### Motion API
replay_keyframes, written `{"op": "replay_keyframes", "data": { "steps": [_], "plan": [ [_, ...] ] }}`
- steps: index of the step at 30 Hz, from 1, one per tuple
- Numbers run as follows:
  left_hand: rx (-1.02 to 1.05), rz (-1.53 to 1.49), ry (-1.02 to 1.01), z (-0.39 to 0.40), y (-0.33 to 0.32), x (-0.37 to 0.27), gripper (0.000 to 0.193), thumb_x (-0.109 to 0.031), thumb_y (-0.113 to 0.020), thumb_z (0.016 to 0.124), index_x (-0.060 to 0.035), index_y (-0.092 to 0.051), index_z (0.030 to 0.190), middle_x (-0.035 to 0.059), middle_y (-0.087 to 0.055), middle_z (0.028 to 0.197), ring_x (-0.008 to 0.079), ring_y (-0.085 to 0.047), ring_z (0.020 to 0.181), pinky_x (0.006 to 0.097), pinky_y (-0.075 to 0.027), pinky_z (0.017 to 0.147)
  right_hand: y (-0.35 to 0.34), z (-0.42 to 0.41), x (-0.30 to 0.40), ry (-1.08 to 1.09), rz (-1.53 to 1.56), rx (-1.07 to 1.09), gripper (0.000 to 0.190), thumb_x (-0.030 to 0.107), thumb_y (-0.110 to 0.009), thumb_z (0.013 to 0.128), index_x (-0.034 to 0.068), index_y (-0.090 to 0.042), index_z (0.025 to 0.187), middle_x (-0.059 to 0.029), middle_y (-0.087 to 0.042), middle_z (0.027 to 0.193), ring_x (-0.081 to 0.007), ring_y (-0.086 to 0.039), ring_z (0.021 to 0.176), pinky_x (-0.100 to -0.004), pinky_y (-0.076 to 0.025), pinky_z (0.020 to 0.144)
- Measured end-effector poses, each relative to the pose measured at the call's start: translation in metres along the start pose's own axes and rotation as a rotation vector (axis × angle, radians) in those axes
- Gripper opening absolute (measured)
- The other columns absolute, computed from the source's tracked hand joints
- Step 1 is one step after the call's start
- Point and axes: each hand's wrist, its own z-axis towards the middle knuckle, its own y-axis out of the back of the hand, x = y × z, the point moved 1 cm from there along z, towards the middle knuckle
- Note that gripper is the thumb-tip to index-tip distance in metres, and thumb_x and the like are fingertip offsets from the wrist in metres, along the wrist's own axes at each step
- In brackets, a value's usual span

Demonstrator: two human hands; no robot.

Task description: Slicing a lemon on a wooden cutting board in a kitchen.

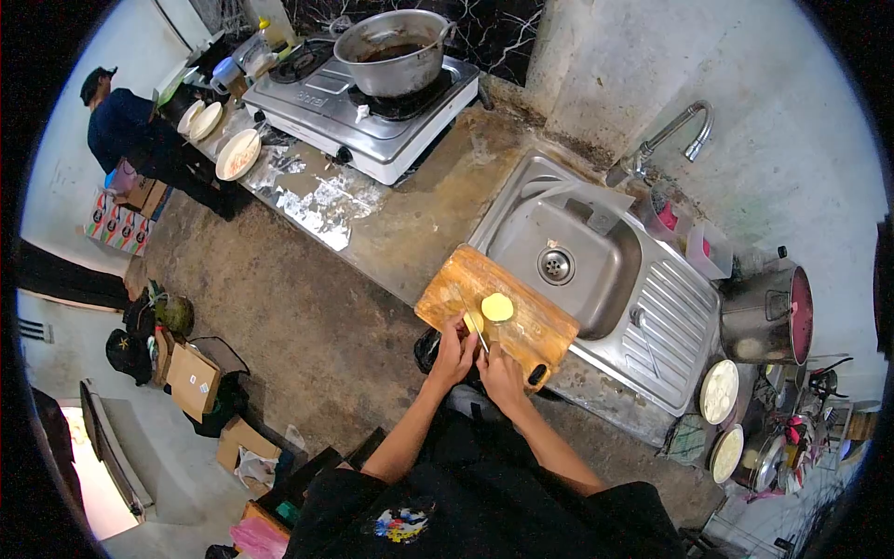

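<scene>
A wooden cutting board (pixel 433 297) lies across the counter edge and the near rim of the sink. My right hand (pixel 501 377) grips a kitchen knife (pixel 468 307), its blade pointing away from me over the board. With its fingertips, my left hand (pixel 452 358) holds a small yellow vegetable piece (pixel 474 323) against the board, right beside the blade. Another yellow vegetable piece (pixel 497 307), rounded and pale, rests on the board just right of the knife. The knife handle is hidden in my right hand. Whether the blade is inside the held piece is too small to tell.
Behind the board is a steel sink (pixel 621 307) with a faucet (pixel 670 136). A large pot (pixel 394 59) stands on the gas stove (pixel 377 143). A bowl of food (pixel 239 155) sits near the counter edge. Another person (pixel 133 133) stands at the far left. A big steel pot (pixel 758 314) is at right.
</scene>
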Motion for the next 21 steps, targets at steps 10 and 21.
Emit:
{"op": "replay_keyframes", "data": {
  "steps": [10, 21],
  "plan": [
    [-0.003, 0.003, 0.018, -0.0016, -0.0005, 0.0049, 0.046, -0.008, -0.053, 0.094, 0.0086, -0.033, 0.132, 0.0175, -0.044, 0.109, 0.0251, -0.050, 0.095, 0.0332, -0.043, 0.086, 0.0000, 0.0020, 0.0005, 0.001, 0.007, 0.015, 0.024, 0.016, -0.058, 0.088, -0.007, -0.054, 0.096, -0.0268, -0.062, 0.069, -0.0433, -0.063, 0.064, -0.0490, -0.050, 0.057],
    [-0.003, -0.028, 0.012, -0.0025, -0.0019, 0.0061, 0.047, -0.008, -0.053, 0.095, 0.0087, -0.032, 0.133, 0.0175, -0.045, 0.108, 0.0257, -0.051, 0.094, 0.0340, -0.043, 0.086, -0.0019, 0.0026, -0.0005, -0.003, -0.023, 0.001, 0.023, 0.018, -0.057, 0.088, -0.004, -0.053, 0.091, -0.0262, -0.061, 0.067, -0.0426, -0.063, 0.063, -0.0491, -0.050, 0.057]
  ]
}}
